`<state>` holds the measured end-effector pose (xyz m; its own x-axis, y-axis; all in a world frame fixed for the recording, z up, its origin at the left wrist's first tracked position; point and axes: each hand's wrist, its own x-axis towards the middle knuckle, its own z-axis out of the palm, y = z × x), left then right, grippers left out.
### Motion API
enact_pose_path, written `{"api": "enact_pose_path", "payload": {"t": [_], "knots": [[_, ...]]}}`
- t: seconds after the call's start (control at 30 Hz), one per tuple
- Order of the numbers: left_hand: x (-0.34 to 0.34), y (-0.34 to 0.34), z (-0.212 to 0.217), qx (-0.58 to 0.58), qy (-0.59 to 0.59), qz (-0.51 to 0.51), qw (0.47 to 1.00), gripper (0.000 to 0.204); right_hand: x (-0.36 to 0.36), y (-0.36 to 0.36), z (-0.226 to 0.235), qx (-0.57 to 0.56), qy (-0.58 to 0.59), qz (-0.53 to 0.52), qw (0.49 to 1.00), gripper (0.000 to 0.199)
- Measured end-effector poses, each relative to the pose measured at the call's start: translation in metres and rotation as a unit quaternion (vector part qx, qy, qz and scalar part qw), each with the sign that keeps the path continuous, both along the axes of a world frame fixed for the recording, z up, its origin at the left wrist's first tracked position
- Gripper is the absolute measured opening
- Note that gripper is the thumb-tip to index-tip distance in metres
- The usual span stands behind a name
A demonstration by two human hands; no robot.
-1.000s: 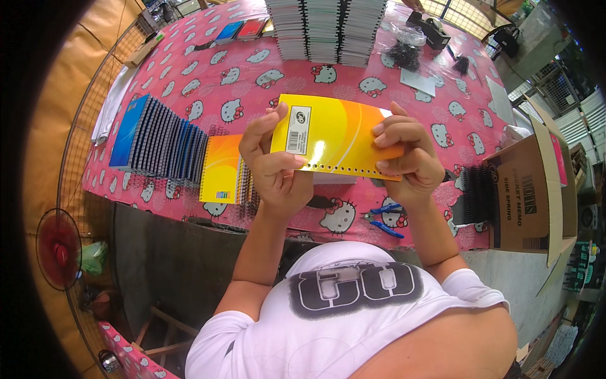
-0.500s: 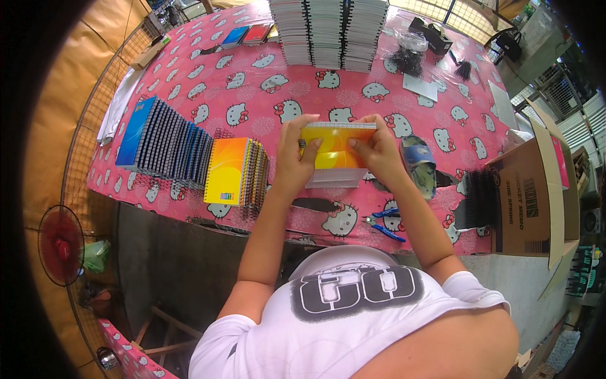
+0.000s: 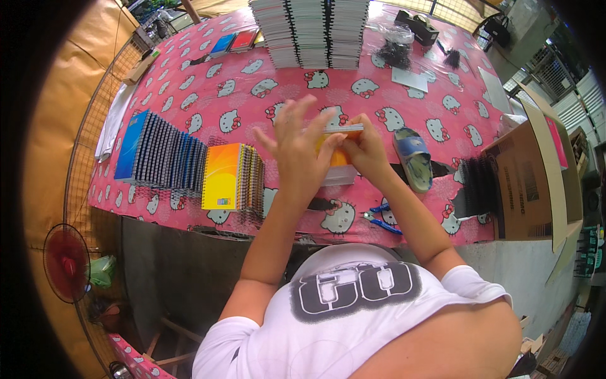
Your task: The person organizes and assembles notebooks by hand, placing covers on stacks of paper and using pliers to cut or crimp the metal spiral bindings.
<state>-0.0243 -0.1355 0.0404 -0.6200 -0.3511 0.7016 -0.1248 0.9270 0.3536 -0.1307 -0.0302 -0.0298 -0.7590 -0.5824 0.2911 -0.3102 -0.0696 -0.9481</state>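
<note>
Over the middle of the table, my right hand (image 3: pixel 367 150) pinches a small yellow-orange covered notebook (image 3: pixel 342 157) by its right side. My left hand (image 3: pixel 299 149) is lifted at the notebook's left, fingers spread and slightly blurred, its thumb close to the cover; whether the thumb touches it I cannot tell. A white paper stack (image 3: pixel 341 176) shows just below the notebook. Left of my left wrist stands a row of yellow spiral notebooks (image 3: pixel 221 177), beside a longer row of blue spiral notebooks (image 3: pixel 165 155). Blue-handled cutters (image 3: pixel 384 224) lie near my right forearm.
A slide sandal (image 3: pixel 413 159) lies right of my right hand. Black wire spirals (image 3: pixel 476 189) sit against an open cardboard box (image 3: pixel 527 183). Tall stacks of bound books (image 3: pixel 309 35) stand at the back. Blue and red notebooks (image 3: pixel 243 40) lie far left of them.
My left hand has let go of the notebook's left side and spread its fingers upward. My right hand still grips the notebook, which has tilted. The view has shifted slightly.
</note>
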Motion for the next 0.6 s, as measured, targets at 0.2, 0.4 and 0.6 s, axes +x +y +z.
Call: {"api": "enact_pose_path", "payload": {"t": [0.2,0.4,0.6], "knots": [[-0.007,-0.013,-0.016,0.089,-0.002,-0.069,0.994,0.010,-0.035,0.091,0.031,0.145,0.085,-0.212,0.963,0.042],[-0.013,-0.010,-0.016,0.100,-0.002,-0.092,0.991,0.013,-0.095,0.265,-0.063,0.612,0.117,-0.411,0.666,0.029],[-0.009,-0.014,-0.018,0.103,-0.015,-0.098,0.990,0.017,-0.096,0.261,-0.046,0.591,0.109,-0.375,0.706,0.020]]}}
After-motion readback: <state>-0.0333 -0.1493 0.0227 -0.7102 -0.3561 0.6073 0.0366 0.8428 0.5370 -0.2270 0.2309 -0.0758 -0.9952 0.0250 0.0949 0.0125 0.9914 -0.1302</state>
